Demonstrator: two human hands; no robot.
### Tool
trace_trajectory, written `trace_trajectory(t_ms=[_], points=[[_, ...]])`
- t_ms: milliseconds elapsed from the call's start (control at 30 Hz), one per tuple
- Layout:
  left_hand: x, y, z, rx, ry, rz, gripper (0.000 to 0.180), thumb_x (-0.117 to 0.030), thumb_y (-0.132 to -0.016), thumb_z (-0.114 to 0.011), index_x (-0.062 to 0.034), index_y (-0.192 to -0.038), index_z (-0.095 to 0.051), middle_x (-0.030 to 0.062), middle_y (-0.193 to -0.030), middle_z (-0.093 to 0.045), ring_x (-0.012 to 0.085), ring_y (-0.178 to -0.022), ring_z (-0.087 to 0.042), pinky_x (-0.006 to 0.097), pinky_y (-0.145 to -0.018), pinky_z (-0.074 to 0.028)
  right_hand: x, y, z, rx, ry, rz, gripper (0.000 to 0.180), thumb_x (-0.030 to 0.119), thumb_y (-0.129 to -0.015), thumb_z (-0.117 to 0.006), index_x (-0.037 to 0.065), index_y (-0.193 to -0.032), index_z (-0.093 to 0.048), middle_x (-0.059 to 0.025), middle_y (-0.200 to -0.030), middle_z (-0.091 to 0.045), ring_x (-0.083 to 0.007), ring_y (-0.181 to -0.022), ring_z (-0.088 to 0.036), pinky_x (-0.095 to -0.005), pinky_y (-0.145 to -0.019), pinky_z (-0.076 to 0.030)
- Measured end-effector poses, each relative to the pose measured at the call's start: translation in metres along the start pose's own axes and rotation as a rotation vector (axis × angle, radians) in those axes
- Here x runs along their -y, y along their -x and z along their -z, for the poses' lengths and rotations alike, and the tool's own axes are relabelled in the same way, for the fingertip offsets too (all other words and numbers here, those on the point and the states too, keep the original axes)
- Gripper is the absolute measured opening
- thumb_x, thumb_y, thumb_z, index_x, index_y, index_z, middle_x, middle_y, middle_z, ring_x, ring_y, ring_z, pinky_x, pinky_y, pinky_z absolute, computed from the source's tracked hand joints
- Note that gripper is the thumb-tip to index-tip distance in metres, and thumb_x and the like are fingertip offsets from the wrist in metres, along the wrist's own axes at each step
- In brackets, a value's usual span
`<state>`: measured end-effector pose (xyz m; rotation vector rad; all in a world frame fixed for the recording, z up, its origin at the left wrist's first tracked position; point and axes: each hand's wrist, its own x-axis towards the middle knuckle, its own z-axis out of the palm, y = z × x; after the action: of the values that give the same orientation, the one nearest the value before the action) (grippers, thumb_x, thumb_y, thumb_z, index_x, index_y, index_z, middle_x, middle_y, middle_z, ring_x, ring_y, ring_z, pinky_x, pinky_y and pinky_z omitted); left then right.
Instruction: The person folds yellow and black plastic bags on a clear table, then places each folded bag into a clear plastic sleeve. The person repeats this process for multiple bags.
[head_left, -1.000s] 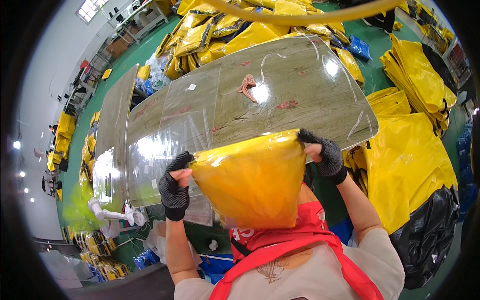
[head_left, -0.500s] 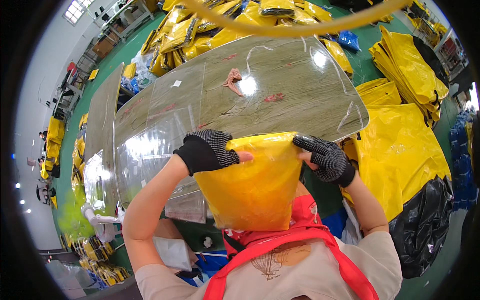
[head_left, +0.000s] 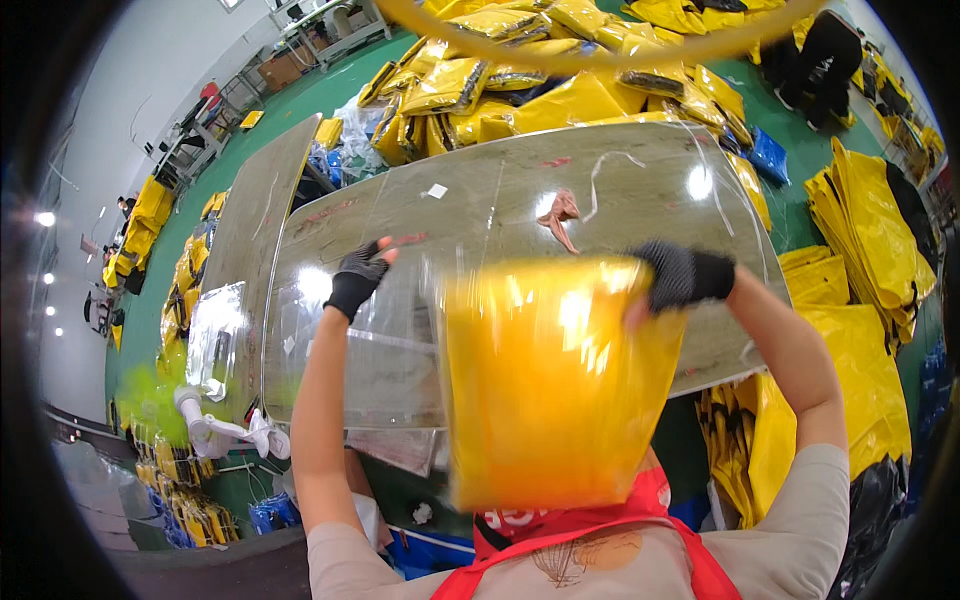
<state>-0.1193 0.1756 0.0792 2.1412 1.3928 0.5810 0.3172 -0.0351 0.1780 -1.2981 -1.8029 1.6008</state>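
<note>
A yellow folded item in a clear plastic bag [head_left: 555, 380] hangs upright in front of my chest, smeared by motion. My right hand [head_left: 675, 275], in a black dotted glove with bare fingertips, grips its top right corner. My left hand [head_left: 362, 278], gloved the same way, is apart from the bag, to its left above the table. Its fingers are slightly bent and apart, and nothing shows in them. Under and beside that hand, clear plastic sheets [head_left: 385, 375] lie on the wood-patterned table [head_left: 480, 215].
A crumpled pinkish cloth [head_left: 560, 218] lies on the table. Beyond its far edge is a heap of yellow packages [head_left: 540, 90]. Large yellow sheets [head_left: 865, 240] are stacked at the right. A white fan [head_left: 215, 425] with blurred green blades stands at the left.
My left hand has let go of the bag's top edge and moved left, up over the table. The bag has swung in my right hand, and the view has shifted.
</note>
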Motion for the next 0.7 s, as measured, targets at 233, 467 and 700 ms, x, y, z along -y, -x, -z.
trace_trajectory(t_ms=[233,467,700], points=[[0.189,-0.129,-0.050,-0.290,-0.562,0.285,0.065,-0.053,-0.078,-0.063,-0.0032,-0.119,-0.058,0.0185,-0.115,-0.061,0.0345,-0.105,-0.058,0.040,-0.087,-0.046,-0.050,0.050,0.153,-1.021,-0.488,0.404,0.055,0.043,-0.090,-0.058,0.012,-0.133,-0.043,-0.0093,-0.124,-0.053,-0.0195,-0.106,-0.058,-0.0348,-0.088,-0.050],[0.258,-0.134,-0.004,-0.203,0.688,0.737,0.054,-0.043,-0.096,-0.044,-0.0028,-0.130,-0.051,0.0100,-0.127,-0.056,0.0223,-0.106,-0.055,0.031,-0.092,-0.042,-0.353,0.372,0.071,-1.616,1.036,-0.768,0.030,0.037,-0.088,-0.051,0.009,-0.098,-0.055,-0.0203,-0.076,-0.061,-0.0398,-0.076,-0.060,-0.0488,-0.061,-0.048],[0.270,0.062,0.068,0.431,-1.308,0.505,0.061,-0.028,-0.081,-0.064,-0.0039,-0.133,-0.044,0.0170,-0.126,-0.055,0.0322,-0.113,-0.055,0.040,-0.093,-0.046,-0.425,0.259,-0.134,-1.018,0.375,-1.428,0.073,0.049,-0.078,-0.060,0.016,-0.140,-0.038,-0.0156,-0.136,-0.046,-0.0369,-0.122,-0.047,-0.0429,-0.101,-0.038]])
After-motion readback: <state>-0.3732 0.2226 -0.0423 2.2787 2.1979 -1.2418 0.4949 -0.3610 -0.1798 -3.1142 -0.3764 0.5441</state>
